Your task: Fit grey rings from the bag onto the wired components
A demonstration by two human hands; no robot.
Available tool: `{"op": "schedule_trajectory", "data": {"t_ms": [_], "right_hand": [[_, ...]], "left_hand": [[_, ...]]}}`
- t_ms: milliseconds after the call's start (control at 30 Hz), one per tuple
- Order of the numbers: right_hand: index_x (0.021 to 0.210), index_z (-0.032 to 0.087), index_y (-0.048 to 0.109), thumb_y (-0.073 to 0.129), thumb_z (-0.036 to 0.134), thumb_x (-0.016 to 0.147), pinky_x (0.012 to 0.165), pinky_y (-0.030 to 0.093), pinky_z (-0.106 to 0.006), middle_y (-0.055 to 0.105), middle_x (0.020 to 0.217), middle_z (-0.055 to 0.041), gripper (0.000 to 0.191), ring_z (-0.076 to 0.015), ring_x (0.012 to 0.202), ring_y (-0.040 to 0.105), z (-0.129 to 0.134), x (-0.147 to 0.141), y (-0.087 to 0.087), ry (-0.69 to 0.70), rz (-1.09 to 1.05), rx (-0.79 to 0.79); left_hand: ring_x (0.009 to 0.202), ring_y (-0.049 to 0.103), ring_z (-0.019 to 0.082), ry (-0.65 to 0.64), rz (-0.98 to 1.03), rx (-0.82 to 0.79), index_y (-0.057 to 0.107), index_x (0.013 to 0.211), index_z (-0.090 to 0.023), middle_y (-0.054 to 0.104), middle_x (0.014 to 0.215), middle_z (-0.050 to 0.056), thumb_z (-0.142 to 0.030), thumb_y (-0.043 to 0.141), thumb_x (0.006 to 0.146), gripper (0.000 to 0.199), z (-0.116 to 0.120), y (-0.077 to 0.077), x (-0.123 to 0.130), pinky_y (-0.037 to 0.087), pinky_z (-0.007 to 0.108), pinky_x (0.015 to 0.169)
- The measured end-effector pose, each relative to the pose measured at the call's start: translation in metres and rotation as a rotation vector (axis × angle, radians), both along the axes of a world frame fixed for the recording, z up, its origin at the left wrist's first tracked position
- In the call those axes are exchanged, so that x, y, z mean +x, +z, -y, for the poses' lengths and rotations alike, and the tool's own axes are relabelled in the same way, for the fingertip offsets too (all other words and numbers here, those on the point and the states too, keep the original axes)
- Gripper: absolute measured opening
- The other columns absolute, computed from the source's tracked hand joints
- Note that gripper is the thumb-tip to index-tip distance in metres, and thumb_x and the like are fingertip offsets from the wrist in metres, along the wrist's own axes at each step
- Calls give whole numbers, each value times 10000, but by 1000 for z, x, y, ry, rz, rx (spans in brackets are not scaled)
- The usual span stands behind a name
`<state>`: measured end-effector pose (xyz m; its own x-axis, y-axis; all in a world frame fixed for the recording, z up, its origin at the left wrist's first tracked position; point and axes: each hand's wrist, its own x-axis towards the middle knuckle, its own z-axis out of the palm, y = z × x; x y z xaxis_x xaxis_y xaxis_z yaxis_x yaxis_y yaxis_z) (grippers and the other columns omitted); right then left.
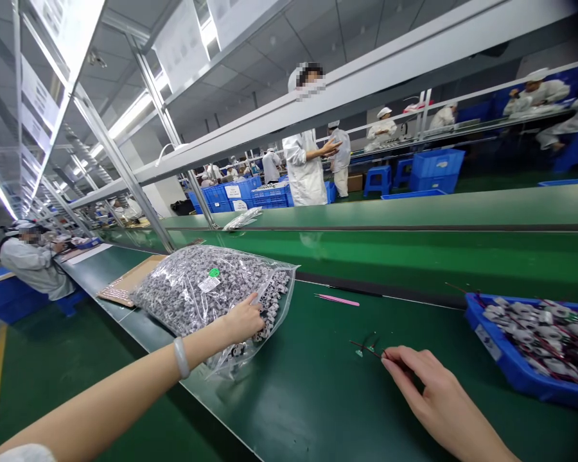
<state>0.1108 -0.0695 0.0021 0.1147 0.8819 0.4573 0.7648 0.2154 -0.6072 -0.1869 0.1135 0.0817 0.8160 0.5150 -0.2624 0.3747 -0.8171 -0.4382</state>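
Note:
My left hand (245,319) is at the mouth of a large clear plastic bag (192,285) filled with small grey and white plastic parts. Its fingers are curled among the parts (273,298), and whatever they grip is hidden. On the green bench to the right, my right hand (424,378) pinches thin dark wires (376,353) between thumb and fingertips. Small pale green pieces (359,352) show by these wires. Beyond them lie pink tweezers (340,299), touched by neither hand.
A blue bin (496,356) of white parts with red and black wires stands at the right. Cardboard (128,282) lies left of the bag. A green conveyor belt (414,256) runs behind the bench, with metal posts (147,215). Several co-workers are farther off.

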Motion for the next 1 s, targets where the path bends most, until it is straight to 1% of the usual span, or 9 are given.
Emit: {"op": "schedule_trajectory", "data": {"t_ms": [133,233,367,467,533,667,767,900,1000], "right_hand": [[890,255,584,437,459,913,553,474,-271,618,734,-26,252,-186,656,572,2,1,1,-51,-88,-53],[848,248,569,470,449,886,545,462,-250,620,748,-23,227,-177,661,584,2,2,4,-25,-150,-61],[774,237,536,470,420,871,573,435,-245,596,710,-5,217,-161,641,558,3,-3,11,-52,-224,-79],[741,233,530,472,413,849,573,417,-250,578,668,2,218,-161,615,541,3,-7,13,-68,-246,-84],[721,233,530,472,414,834,568,414,-253,573,644,5,221,-161,592,531,2,-8,11,-78,-245,-96],[702,233,535,478,432,827,547,428,-249,577,621,3,242,-168,585,545,-2,0,2,-49,-220,-175],[754,230,566,475,449,841,569,466,-251,606,653,-10,252,-173,604,578,-6,9,-6,4,-214,-226],[909,217,623,484,456,838,611,509,-267,667,811,-48,285,-186,658,622,-9,15,-13,17,-264,-236],[855,230,625,472,428,844,600,489,-268,662,803,-35,250,-186,662,614,-9,13,-14,1,-234,-233]], "left_hand": [[876,623,234,42,55,33,671,679,-168,703,680,58,15,621,707,191,-16,4,15,277,442,1031],[816,633,219,59,109,26,662,690,-168,698,684,55,28,596,712,208,-12,5,19,279,439,1024],[835,644,243,118,174,26,670,796,-163,708,753,72,-180,678,765,36,5,-6,22,290,443,1021],[898,634,290,190,248,77,637,990,-123,705,849,131,-331,645,815,272,13,-20,26,306,470,998],[936,621,295,219,295,97,621,1020,-123,696,900,141,-315,611,842,262,14,-28,30,299,469,1001],[962,608,282,248,363,70,639,927,-149,685,917,122,-255,587,855,138,10,-36,34,286,454,1010],[928,622,255,277,404,26,622,923,-167,686,885,85,-236,610,835,113,7,-36,30,286,445,1014],[879,640,227,330,438,-8,591,929,-151,679,866,61,-199,629,806,137,4,-30,21,272,431,1034],[890,635,236,356,455,5,578,975,-131,660,932,96,-163,594,819,160,2,-28,19,292,423,1013]]}}
